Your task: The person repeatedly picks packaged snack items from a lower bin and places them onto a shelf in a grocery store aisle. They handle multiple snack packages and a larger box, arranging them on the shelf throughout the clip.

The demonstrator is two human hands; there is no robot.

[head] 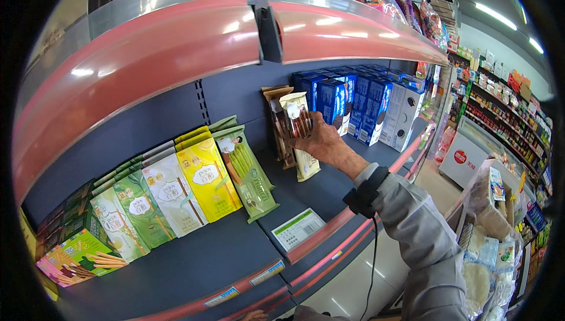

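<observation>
My right hand (pixel 324 142) grips a cream snack packet (pixel 304 157) by its right edge and stands it upright on the dark shelf. Just behind and left of it are brown snack packets (pixel 277 122). Left of these, a green snack packet (pixel 249 171) leans back beside a yellow Pejoy box (pixel 209 179), a white Pejoy box (pixel 172 197) and green Pejoy boxes (pixel 141 208). My left hand (pixel 254 315) shows only in part at the bottom edge, low by the shelf front; its fingers are too cut off to read.
Blue biscuit boxes (pixel 371 104) stand in rows right of my right hand. A pink-edged upper shelf (pixel 176 43) overhangs the packets. A price card (pixel 299 229) lies near the front shelf rim (pixel 320 239). A black cable (pixel 374 259) hangs from my right wrist. A freezer (pixel 463 157) stands at right.
</observation>
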